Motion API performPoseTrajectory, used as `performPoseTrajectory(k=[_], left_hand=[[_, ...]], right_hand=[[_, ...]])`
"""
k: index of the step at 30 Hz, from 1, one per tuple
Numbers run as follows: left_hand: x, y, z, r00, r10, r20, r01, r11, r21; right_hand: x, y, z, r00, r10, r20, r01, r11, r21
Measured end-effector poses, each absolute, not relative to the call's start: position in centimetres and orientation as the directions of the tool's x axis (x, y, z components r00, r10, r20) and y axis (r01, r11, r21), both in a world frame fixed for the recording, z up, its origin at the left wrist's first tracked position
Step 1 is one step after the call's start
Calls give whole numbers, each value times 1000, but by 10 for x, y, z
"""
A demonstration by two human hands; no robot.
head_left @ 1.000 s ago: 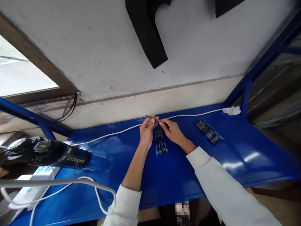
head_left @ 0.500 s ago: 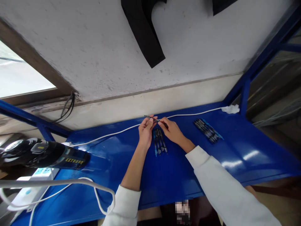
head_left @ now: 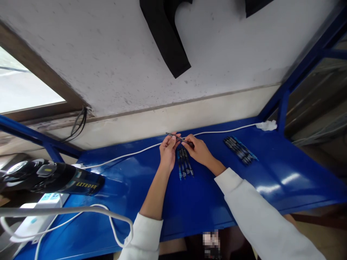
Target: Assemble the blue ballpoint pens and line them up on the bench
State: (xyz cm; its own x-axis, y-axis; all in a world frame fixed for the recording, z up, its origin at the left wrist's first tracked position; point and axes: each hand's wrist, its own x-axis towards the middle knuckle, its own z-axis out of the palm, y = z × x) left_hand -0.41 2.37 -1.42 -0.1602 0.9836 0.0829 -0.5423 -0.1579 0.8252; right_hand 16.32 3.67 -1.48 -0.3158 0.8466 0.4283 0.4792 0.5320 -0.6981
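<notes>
Glossy tbl, smooth plstc pens, matt cloth slv

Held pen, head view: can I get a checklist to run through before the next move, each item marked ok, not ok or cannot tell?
1. Left grip holds the pen: ok, pinched between thumb and fingers.
2. Right grip holds the same pen: ok, fingers on its right-hand end.
3. Pen's writing point out or in: cannot tell, too small to read.
4. Nearer pen group side by side: ok, lying just below the hands in view.
5. White cable not touching the hands: cannot tell, it passes behind them.
6. Black bottle away from both hands: ok, well off to the left.
</notes>
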Motion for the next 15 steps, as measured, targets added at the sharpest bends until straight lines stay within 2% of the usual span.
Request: performPoseTrajectory(k=[7,11,15], left_hand=[[-4,22,-12,-170,983,70,-531,-152,833],[-3,22,-11,-170,982,79,-518,-157,841],[-3,23,-13,-168,982,89,-518,-165,840]], right_hand=[[164,37,-14,-329,845,421,481,534,-696],[163,38,-12,-338,861,379,371,492,-787],[161,39,-11,-319,900,298,213,374,-903]])
